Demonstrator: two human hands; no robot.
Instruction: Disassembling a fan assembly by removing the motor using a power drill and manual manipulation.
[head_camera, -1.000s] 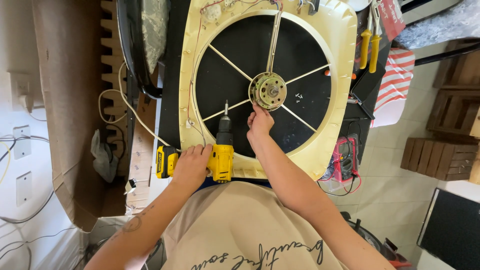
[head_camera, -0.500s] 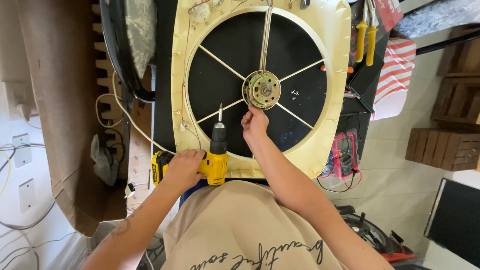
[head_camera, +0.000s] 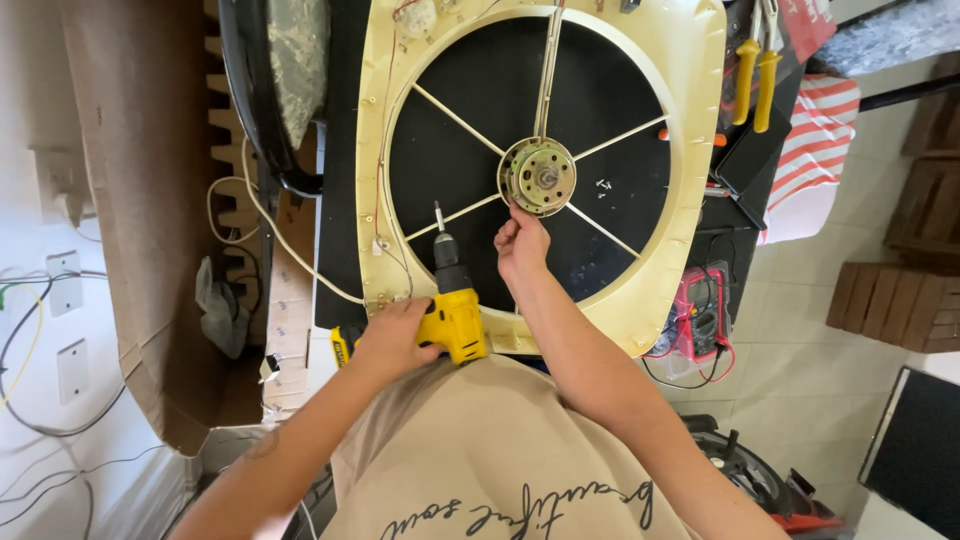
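Note:
A yellowed square fan housing lies flat on a black work surface, with thin spokes running to a round metal motor at its centre. My left hand grips a yellow and black cordless drill, its bit pointing up toward a spoke. My right hand rests at the lower edge of the motor, fingertips pinched there; whether they hold something small I cannot tell. A few loose screws lie on the black surface to the right of the motor.
Yellow-handled pliers lie at the top right, beside a red-and-white striped cloth. A red multimeter with leads sits by the housing's right corner. A cardboard sheet, a white cable and wall sockets are at the left.
The view has shifted slightly. My left hand keeps the drill in the same place, and my right hand stays at the motor's lower edge.

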